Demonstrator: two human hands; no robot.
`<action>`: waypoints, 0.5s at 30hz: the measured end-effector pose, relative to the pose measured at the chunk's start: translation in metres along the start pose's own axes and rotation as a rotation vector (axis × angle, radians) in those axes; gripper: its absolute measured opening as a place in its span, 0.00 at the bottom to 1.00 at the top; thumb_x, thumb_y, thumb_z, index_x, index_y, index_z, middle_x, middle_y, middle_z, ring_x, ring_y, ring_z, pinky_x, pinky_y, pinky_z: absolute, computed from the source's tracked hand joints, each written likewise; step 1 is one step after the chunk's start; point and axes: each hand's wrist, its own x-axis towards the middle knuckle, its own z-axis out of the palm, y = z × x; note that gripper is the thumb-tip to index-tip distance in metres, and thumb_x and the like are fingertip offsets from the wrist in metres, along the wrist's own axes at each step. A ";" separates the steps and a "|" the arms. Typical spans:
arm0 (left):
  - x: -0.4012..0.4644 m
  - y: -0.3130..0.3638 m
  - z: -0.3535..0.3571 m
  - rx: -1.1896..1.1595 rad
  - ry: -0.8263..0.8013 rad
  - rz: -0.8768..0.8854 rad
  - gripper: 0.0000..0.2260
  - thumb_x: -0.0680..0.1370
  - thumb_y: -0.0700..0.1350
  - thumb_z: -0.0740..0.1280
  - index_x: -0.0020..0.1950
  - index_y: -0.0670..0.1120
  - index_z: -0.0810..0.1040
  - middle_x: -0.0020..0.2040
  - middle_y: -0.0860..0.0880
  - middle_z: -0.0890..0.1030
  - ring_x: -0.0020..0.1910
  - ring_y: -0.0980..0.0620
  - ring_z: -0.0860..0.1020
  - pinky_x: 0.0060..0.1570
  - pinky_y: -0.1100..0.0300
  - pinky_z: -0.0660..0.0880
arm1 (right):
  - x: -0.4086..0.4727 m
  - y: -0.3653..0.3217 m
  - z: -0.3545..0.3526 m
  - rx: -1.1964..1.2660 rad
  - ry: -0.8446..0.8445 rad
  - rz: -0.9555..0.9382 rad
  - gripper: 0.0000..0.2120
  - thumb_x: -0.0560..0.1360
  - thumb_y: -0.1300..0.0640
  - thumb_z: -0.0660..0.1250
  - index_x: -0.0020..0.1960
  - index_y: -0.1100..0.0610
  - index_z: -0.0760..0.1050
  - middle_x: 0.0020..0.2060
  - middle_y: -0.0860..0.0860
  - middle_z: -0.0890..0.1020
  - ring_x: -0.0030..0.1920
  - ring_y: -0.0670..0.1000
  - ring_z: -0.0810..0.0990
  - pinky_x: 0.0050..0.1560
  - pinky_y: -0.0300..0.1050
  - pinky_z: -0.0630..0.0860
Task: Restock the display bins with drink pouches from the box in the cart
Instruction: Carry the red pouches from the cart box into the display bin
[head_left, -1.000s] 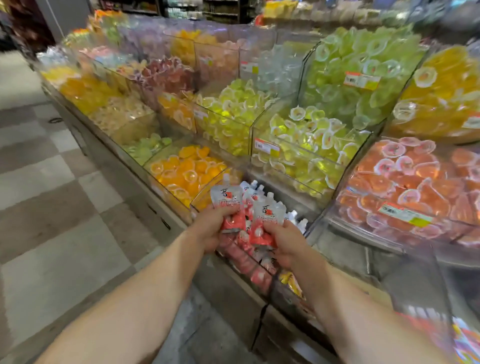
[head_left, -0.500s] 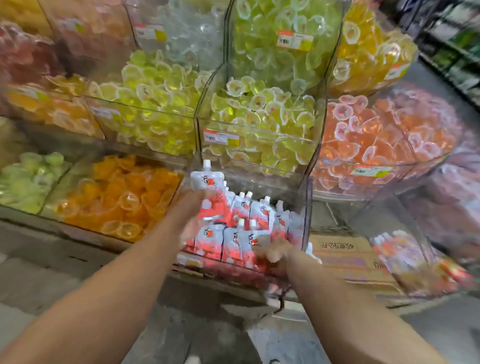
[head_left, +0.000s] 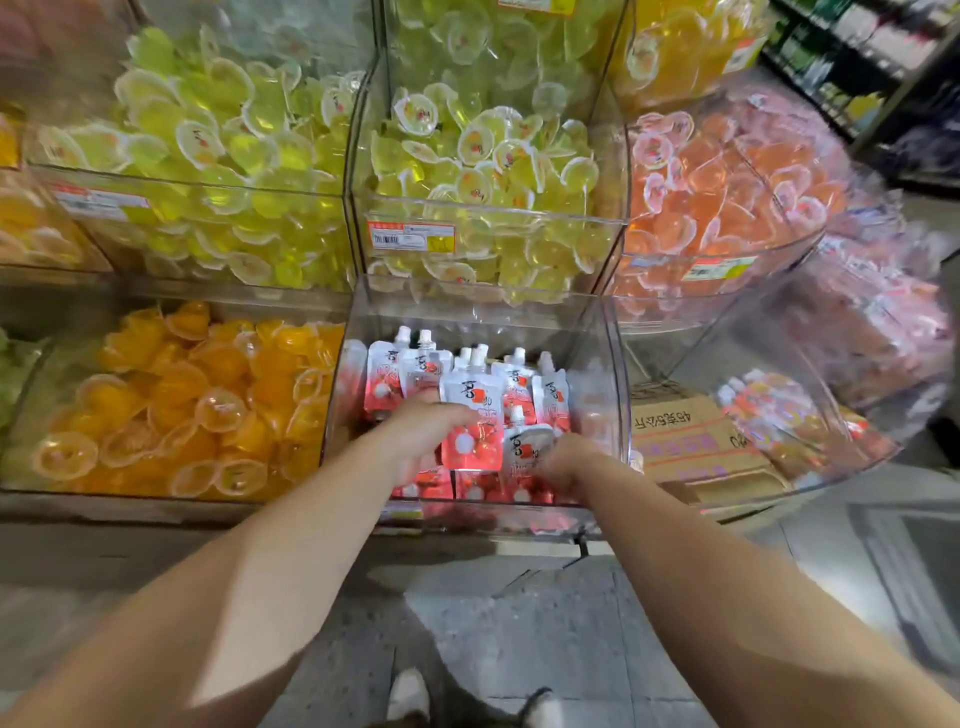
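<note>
A shop, clear display bins (head_left: 613, 364) heaped with jelly cups (head_left: 467, 140), price labels (head_left: 411, 237) on fronts, stocked shelves (head_left: 852, 57) behind

Both hands reach into a clear display bin (head_left: 597, 332) at frame centre. The left hand (head_left: 421, 436) grips red-and-white drink pouches (head_left: 470, 400); the right hand (head_left: 563, 460) holds another pouch. Orange jelly cups (head_left: 171, 405) fill the bin at left.

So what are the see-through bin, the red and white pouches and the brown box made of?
Clear bin: looks like hard, glossy acrylic plastic; you see straight through its shiny walls.
Drink pouches: probably soft plastic film, smooth and printed, with white screw caps.
Brown box: matte corrugated cardboard, going by its dull brown face and printing.
</note>
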 end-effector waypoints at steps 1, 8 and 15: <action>0.002 -0.001 0.008 0.042 -0.020 -0.011 0.20 0.63 0.48 0.76 0.51 0.47 0.76 0.55 0.48 0.81 0.58 0.45 0.78 0.63 0.45 0.72 | 0.000 0.001 0.001 0.030 0.042 0.001 0.13 0.75 0.56 0.69 0.56 0.62 0.76 0.47 0.56 0.81 0.45 0.53 0.79 0.46 0.43 0.77; 0.015 -0.011 0.040 0.075 -0.032 -0.061 0.23 0.75 0.46 0.72 0.69 0.46 0.71 0.66 0.49 0.76 0.61 0.49 0.75 0.58 0.53 0.73 | -0.001 0.004 -0.002 0.740 -0.045 0.022 0.12 0.80 0.51 0.59 0.48 0.57 0.76 0.40 0.52 0.79 0.38 0.52 0.77 0.43 0.46 0.77; 0.017 -0.010 0.048 0.280 -0.030 -0.011 0.12 0.75 0.42 0.68 0.57 0.41 0.75 0.51 0.46 0.75 0.48 0.50 0.74 0.49 0.58 0.73 | -0.012 0.008 -0.006 0.731 -0.149 -0.117 0.06 0.78 0.52 0.67 0.45 0.54 0.75 0.40 0.51 0.80 0.36 0.49 0.77 0.36 0.39 0.74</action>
